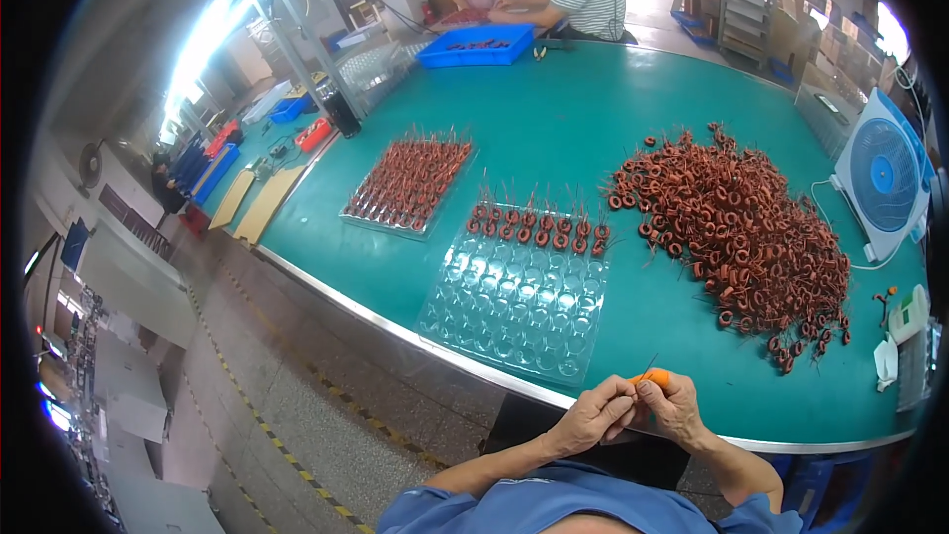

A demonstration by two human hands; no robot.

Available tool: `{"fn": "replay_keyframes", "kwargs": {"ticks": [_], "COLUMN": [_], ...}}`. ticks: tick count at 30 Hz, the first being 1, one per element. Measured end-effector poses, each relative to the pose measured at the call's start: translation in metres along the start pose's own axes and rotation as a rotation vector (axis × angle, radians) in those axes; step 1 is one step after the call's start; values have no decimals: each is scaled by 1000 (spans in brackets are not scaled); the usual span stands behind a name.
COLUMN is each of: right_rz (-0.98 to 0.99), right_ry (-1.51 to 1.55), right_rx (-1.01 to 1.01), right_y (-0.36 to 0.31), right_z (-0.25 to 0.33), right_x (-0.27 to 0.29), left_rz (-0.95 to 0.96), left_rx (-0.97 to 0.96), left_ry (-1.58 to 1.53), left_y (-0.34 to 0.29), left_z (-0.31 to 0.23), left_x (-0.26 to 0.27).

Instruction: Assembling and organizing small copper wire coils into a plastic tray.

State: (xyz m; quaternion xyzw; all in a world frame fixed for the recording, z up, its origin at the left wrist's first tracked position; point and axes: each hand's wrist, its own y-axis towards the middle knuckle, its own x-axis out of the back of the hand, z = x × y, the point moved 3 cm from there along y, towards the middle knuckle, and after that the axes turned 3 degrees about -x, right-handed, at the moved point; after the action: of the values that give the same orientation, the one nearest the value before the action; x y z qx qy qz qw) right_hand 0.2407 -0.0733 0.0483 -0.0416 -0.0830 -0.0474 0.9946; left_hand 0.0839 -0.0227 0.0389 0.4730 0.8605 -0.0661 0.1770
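Both hands meet just over the front table edge, fingers closed together. My left hand (598, 410) pinches at a small thing hidden by its fingers. My right hand (674, 409) is closed beside it, with bright orange (660, 376) at its fingertips, either a finger cover or a held piece; I cannot tell. A thin dark wire (651, 364) sticks up between the hands. Just beyond them lies a clear plastic tray (509, 311) with round pockets. Copper-wound ring coils (539, 229) stand in its far rows, leads upward; the nearer pockets hold none.
A big heap of ring coils (736, 232) covers the table's right. Left of the tray stands another tray full of coils (410, 178). A blue-and-white fan (883, 173) and its cable occupy the right edge. Two people work by a blue bin (474, 45) at the far end.
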Motion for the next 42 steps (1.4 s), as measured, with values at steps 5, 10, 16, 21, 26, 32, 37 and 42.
{"fn": "replay_keyframes", "kwargs": {"ticks": [5,10,16,21,26,32,37,42], "right_rz": [-39,-117,-251,-365,-432,-473,-527,-447], "right_ry": [113,-27,-180,-271,-315,-81,188,341], "right_rx": [-136,-89,41,235,324,184,96,76], "right_y": [3,0,-19,-24,-25,-27,-26,-25], "right_z": [13,16,16,23,20,2,-6,-10], "right_x": [-6,-3,-10,-5,-7,-8,-9,-16], "left_rz": [16,-45,-38,-75,-114,-48,-25,-93], "left_rx": [61,38,-73,-17,-36,-67,60,-41], "left_ry": [-3,48,-103,-121,38,9,11,75], "left_y": [0,-4,-12,0,6,11,10,7], "left_z": [4,8,10,-7,12,13,-1,11], "left_x": [7,6,-2,-12,-8,-3,6,14]}}
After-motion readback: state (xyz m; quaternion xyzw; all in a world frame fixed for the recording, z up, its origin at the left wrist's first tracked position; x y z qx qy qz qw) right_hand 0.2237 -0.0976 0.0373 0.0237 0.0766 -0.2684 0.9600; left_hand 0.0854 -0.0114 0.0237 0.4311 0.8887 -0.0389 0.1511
